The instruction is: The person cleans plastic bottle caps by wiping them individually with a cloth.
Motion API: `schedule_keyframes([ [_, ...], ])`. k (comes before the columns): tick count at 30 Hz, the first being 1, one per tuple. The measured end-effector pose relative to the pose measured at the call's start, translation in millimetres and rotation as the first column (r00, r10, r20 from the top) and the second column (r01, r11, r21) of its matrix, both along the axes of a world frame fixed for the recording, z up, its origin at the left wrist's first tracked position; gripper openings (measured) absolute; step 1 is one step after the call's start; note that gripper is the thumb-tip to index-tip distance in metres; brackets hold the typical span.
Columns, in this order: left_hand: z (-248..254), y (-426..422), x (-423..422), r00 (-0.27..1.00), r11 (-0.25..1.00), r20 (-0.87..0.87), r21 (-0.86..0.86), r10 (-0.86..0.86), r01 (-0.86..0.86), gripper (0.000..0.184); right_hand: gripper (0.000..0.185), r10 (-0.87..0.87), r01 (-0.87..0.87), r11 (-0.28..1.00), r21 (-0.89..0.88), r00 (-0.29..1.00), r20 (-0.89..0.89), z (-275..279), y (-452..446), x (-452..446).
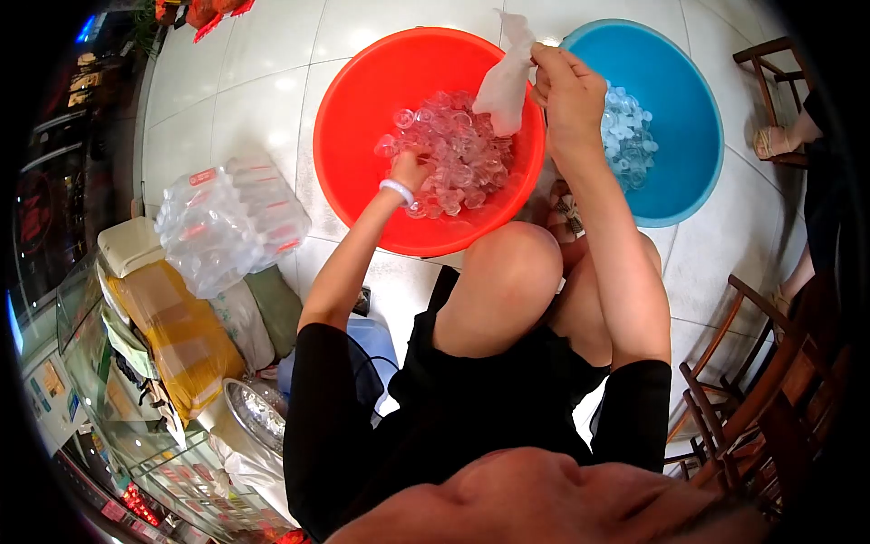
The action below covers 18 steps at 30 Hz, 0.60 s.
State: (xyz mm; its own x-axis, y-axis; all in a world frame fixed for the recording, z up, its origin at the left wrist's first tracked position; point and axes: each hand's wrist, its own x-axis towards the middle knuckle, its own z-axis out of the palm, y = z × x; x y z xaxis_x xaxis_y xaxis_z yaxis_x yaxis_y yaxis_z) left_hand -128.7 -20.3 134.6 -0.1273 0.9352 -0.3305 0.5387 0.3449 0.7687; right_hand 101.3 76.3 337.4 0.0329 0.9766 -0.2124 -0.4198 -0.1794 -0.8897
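A large red basin [353, 118] stands on the floor in front of my knees, with a heap of small clear plastic pieces [458, 154] in it. My left hand [412, 170], with a white band at the wrist, reaches into the left side of the heap; its fingertips are hidden among the pieces. Above the basin's right rim, my right hand [569, 91] pinches a thin whitish cloth or film [507, 86] that hangs to the left. To the right, a blue basin [684, 136] holds more clear and whitish pieces [627, 136].
Wrapped packs of clear plastic [231, 222] lie at the left, above a yellow taped parcel [172, 326] and a metal bowl [256, 412]. Wooden chairs [725, 363] stand at the right, near another person's foot [775, 140]. Red items hang at the top left.
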Motion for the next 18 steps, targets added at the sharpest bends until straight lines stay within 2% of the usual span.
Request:
schedule_keyframes([
  [2,-24,11,3,0.948,0.981,-0.264,-0.123,-0.179,0.151,0.036,0.015,-0.017,0.017,1.0,0.015,1.0,-0.009,1,0,3],
  [4,-24,21,10,0.947,0.972,-0.251,-0.171,-0.203,0.163,0.035,0.015,-0.035,0.036,0.999,0.032,0.999,-0.02,2,0,7],
  [6,-27,29,13,0.898,0.951,-0.352,-0.253,-0.263,0.179,0.032,0.015,-0.058,0.059,0.998,0.026,0.998,-0.033,3,1,10],
  [8,-31,30,15,0.904,0.955,-0.353,-0.255,-0.241,0.155,0.03,0.015,-0.049,0.051,0.998,0.034,0.998,-0.049,1,3,14],
  [10,-54,27,5,0.878,0.979,-0.439,-0.15,-0.191,0.139,0.028,0.015,-0.037,0.04,0.998,0.04,0.997,-0.069,0,3,16],
  [11,-62,28,1,0.878,0.979,-0.439,-0.153,-0.191,0.136,0.028,0.015,-0.042,0.044,0.998,0.034,0.998,-0.056,2,2,17],
  [13,-62,29,-5,0.876,0.998,-0.479,-0.031,-0.059,0.051,0.023,0.015,-0.041,0.043,0.999,0.026,0.998,-0.045,2,3,16],
  [14,-62,30,-9,0.875,0.998,-0.48,-0.033,-0.057,0.047,0.023,0.015,-0.033,0.035,0.999,0.034,0.999,-0.042,0,3,16],
  [17,-31,43,-7,0.845,0.962,-0.461,0.157,0.271,-0.222,0.018,0.014,-0.021,0.023,0.999,0.038,0.999,-0.034,0,2,15],
  [18,-11,47,-2,0.845,0.962,-0.461,0.156,0.27,-0.222,0.018,0.014,-0.016,0.017,0.999,0.032,0.999,-0.031,0,2,14],
])
